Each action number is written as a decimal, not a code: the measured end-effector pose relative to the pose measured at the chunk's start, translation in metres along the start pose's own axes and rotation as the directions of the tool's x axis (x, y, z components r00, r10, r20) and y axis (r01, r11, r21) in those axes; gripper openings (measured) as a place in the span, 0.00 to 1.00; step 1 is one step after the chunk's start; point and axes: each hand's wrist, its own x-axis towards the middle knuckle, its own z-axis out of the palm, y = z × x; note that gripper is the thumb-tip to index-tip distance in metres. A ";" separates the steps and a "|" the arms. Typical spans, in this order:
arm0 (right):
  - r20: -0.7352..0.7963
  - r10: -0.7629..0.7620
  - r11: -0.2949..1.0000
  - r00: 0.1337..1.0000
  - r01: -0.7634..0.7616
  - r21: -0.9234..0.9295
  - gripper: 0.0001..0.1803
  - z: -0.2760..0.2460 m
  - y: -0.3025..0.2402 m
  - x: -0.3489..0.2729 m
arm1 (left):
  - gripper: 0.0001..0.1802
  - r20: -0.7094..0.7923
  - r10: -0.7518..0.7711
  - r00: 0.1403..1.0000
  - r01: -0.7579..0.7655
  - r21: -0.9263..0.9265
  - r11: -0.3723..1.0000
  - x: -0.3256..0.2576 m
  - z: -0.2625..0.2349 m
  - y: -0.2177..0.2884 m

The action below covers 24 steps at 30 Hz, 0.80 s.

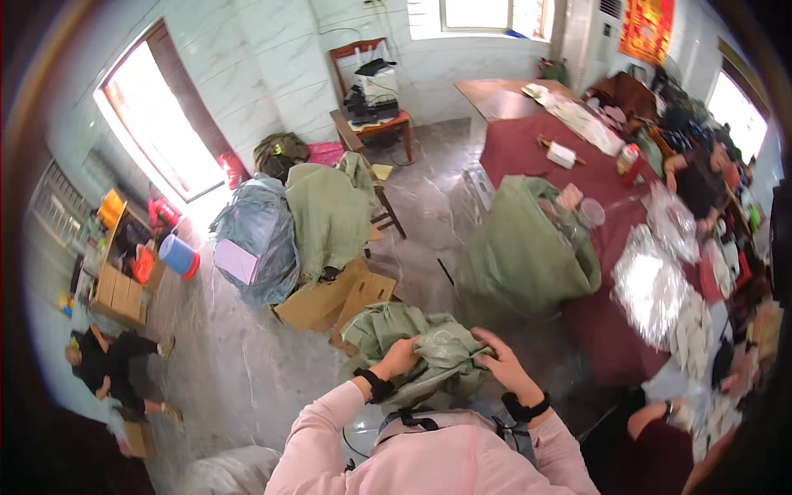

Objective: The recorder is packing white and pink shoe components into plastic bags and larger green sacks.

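Bunched up in front of my body is a green woven sack (445, 355), crumpled and folded over itself. My left hand (402, 356) grips its left side, with the fingers closed into the fabric. On the other side my right hand (498, 360) holds the sack's edge between thumb and fingers. Both wrists wear black bands. What the sack contains, if anything, is hidden by its folds.
A full green sack (528, 247) stands ahead right, beside a table with a dark red cloth (528, 148). Flattened cardboard (330, 305), another green sack (326, 214) and a blue plastic bag (264, 214) lie ahead left. People sit at far left and right.
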 end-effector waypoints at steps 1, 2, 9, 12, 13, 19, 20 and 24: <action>-0.217 -0.153 0.988 0.964 0.149 -0.036 0.21 -0.018 0.007 0.005 | 0.21 -0.088 -0.006 0.996 0.006 0.009 1.000 0.019 -0.008 0.010; -0.400 -0.303 0.952 0.865 0.290 -0.094 0.25 -0.033 0.013 0.010 | 0.23 -0.167 -0.049 0.985 0.059 0.055 0.997 0.033 -0.021 0.002; -0.347 -0.080 0.854 0.934 -0.115 -0.507 0.17 -0.150 0.044 0.022 | 0.33 -0.495 -0.174 0.851 0.433 0.474 0.767 0.128 -0.230 0.020; -0.263 -0.019 0.876 0.965 -0.110 -0.469 0.15 -0.164 0.036 0.040 | 0.35 -0.752 0.059 0.657 0.517 0.506 0.690 0.163 -0.325 0.037; -0.258 -0.024 0.866 0.966 -0.109 -0.489 0.15 -0.166 0.035 0.047 | 0.33 -0.779 0.100 0.619 0.552 0.522 0.650 0.172 -0.360 0.037; -0.360 0.003 0.893 0.933 -0.165 -0.419 0.16 -0.166 0.034 0.093 | 0.15 -0.909 0.186 0.372 0.843 0.415 0.342 0.220 -0.517 0.023; -0.354 0.032 0.910 0.935 -0.174 -0.376 0.16 -0.161 0.033 0.103 | 0.17 -0.925 0.173 0.339 0.902 0.372 0.219 0.204 -0.557 0.007; -0.500 0.037 0.906 0.865 -0.240 -0.349 0.16 -0.159 0.016 0.121 | 0.29 -0.921 0.302 0.247 0.866 0.349 0.358 0.256 -0.591 0.027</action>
